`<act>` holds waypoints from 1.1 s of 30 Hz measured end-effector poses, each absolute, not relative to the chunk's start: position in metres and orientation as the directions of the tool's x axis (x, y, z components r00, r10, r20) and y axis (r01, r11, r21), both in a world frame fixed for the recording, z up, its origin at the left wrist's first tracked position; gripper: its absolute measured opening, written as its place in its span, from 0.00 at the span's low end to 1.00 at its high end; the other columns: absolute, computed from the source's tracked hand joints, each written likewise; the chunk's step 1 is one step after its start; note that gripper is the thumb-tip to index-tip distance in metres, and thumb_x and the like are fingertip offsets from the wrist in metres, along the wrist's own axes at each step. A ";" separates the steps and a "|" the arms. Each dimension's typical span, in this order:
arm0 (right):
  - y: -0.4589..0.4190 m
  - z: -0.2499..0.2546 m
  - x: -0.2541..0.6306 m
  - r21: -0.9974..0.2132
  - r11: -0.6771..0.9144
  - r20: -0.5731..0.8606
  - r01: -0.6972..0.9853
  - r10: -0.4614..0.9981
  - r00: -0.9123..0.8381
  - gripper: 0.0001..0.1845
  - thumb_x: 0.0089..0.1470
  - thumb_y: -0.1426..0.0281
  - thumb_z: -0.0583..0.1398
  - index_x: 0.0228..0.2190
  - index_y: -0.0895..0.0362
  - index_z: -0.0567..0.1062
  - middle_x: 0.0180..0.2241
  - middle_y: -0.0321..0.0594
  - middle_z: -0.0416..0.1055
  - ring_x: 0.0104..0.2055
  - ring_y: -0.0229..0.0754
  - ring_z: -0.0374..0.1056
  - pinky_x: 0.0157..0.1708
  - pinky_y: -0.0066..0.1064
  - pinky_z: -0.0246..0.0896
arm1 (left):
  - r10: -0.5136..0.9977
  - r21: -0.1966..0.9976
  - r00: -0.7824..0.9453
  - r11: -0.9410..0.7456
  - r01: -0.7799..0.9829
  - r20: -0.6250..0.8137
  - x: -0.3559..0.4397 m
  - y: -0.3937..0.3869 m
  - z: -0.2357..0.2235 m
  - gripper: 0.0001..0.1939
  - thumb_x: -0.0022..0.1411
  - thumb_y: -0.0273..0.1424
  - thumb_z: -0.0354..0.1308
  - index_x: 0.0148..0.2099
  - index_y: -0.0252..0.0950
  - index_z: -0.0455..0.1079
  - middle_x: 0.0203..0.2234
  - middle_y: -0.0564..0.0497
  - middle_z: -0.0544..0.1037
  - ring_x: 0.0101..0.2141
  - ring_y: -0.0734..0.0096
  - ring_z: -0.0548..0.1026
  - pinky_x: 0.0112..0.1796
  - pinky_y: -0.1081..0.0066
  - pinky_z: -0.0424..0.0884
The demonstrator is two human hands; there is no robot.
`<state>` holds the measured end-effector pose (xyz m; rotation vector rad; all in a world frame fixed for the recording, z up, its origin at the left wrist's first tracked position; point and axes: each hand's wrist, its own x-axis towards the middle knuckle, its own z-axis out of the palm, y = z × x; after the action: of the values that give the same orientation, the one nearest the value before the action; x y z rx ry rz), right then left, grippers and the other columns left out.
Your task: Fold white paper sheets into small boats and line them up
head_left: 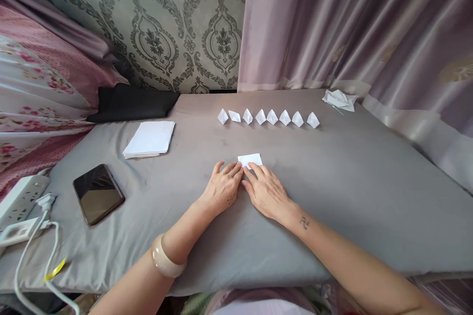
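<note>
Head view | left hand (225, 186) and right hand (269, 193) lay flat, fingers outstretched, on the folded white paper (248, 158) at 12 o'clock | paper stack (151, 138) sat at 10 o'clock | eight origami pieces (272, 117) lined up, centred between 12 and 1.

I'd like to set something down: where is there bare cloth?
Widest: right of the right hand, toward the curtain. Smaller: between the paper stack and the row of folded papers. Crowded: left side, with phone and power strip.

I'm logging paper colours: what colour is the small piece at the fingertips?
The small paper piece is white, best seen in the head view.
</note>
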<state>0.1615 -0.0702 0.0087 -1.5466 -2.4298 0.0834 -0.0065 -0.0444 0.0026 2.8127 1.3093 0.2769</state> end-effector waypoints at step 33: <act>-0.028 0.004 0.191 -0.137 0.524 0.599 0.841 0.720 -0.351 0.16 0.55 0.77 0.58 0.45 0.52 0.73 0.50 0.46 0.65 0.51 0.49 0.60 0.49 0.41 0.55 | 0.835 0.408 0.340 -0.518 0.752 0.432 0.010 -0.024 -0.010 0.07 0.65 0.27 0.50 0.41 0.38 0.69 0.38 0.50 0.79 0.37 0.66 0.74 0.39 0.64 0.64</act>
<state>0.1907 -0.0283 0.0042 -1.2630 -2.1558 -0.2579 0.0101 -0.0238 -0.0103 2.4578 1.4650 0.9199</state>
